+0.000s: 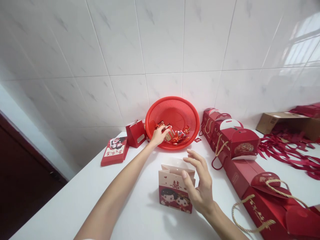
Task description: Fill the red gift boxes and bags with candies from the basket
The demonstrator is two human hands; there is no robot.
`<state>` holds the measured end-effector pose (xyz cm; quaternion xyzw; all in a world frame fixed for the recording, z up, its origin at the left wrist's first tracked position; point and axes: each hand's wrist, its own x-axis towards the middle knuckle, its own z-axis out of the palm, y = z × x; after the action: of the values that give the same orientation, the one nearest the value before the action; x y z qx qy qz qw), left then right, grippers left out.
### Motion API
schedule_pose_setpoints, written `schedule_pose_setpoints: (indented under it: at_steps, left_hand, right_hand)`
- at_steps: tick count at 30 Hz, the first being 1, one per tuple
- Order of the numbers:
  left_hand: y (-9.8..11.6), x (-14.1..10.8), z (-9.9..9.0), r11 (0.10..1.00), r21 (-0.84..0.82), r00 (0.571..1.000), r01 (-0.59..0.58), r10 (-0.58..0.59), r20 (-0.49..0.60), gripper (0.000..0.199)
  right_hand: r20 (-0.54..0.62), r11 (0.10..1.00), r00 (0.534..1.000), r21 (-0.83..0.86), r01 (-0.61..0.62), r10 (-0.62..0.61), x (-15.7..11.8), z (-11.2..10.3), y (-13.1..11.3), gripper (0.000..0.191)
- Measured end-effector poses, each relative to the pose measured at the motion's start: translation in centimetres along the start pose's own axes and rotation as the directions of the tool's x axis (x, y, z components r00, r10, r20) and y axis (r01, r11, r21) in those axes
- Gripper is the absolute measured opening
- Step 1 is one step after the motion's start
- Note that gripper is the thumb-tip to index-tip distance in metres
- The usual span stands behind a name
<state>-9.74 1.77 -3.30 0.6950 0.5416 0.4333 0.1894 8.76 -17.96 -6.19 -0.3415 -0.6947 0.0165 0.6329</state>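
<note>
My left hand [158,135] reaches into a red plastic basket [172,99] that leans tilted against the wall. Its fingers are closed on a red-and-cream candy packet [169,134]. Other wrapped candies [181,135] lie in the lower part of the basket. Nearer to me, a small paper gift box [175,190] with two cartoon figures stands upright, its top open. At its right edge is my right hand [201,185], thumb and fingers apart. Whether the thumb touches the box, I cannot tell.
Flat red printed boxes [113,153] and a folded red box [136,133] are left of the basket. Red gift boxes with rope handles [240,170] line the right side. Beyond them lie red ribbons [287,153] and a cardboard carton [272,121]. A tiled wall [165,40] backs the white table.
</note>
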Motion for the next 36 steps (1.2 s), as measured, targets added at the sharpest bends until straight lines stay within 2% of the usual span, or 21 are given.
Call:
schedule_pose_setpoints:
  at_steps: [3,6,10,14,17,19,22,25,29,33,36]
  left_hand:
    - [0.4,-0.1,-0.2,0.987,-0.148,0.997,0.069,-0.072,-0.009,0.032]
    - [1.4,-0.4,-0.7,0.954,-0.268,0.99,0.137,-0.129,0.05,0.032]
    - [3.2,-1.3,-2.1,0.928,-0.337,0.985,0.159,-0.127,0.116,0.034]
    - [4.8,-3.4,-3.2,0.947,-0.319,0.983,0.049,0.012,0.185,0.037]
    - [6.0,-5.6,-3.5,0.961,-0.268,0.961,-0.073,0.14,0.239,0.04]
    - [6.7,-6.9,-3.5,0.954,-0.25,0.948,-0.164,0.223,0.226,0.039]
    - [7.2,-8.1,-3.2,0.936,-0.28,0.929,-0.215,0.285,0.238,0.037]
    - [7.2,-8.5,-2.8,0.917,-0.343,0.903,-0.203,0.311,0.297,0.034]
    - [6.9,-8.6,-2.6,0.888,-0.425,0.874,-0.175,0.339,0.349,0.027]
    - [6.4,-8.9,-2.5,0.885,-0.438,0.839,-0.155,0.352,0.415,0.024]
    - [5.9,-9.0,-2.0,0.881,-0.463,0.837,-0.1,0.326,0.44,0.024]
  right_hand:
    - [-0.007,0.999,1.0,0.025,-0.021,0.022,0.0,0.0,0.1,0.026]
    - [-0.014,0.992,0.997,0.098,-0.075,0.077,0.1,-0.2,0.1,0.026]
    - [-0.052,0.932,0.958,0.251,-0.261,0.282,0.6,-0.5,0.4,0.023]
    - [-0.087,0.79,0.848,0.423,-0.443,0.523,1.7,-0.8,1.6,0.027]
    - [0.024,0.609,0.738,0.546,-0.575,0.675,2.6,-1.0,2.6,0.028]
    - [0.119,0.491,0.67,0.588,-0.642,0.733,3.0,-1.0,3.1,0.034]
    - [0.223,0.372,0.606,0.615,-0.695,0.764,3.2,-0.8,3.3,0.045]
    - [0.288,0.299,0.59,0.649,-0.7,0.754,3.2,-0.6,3.2,0.048]
    - [0.298,0.245,0.578,0.692,-0.679,0.76,3.3,-0.4,3.3,0.047]
    - [0.284,0.244,0.559,0.684,-0.687,0.779,3.2,-0.5,3.5,0.044]
    - [0.232,0.29,0.566,0.672,-0.681,0.791,2.9,-0.5,3.9,0.045]
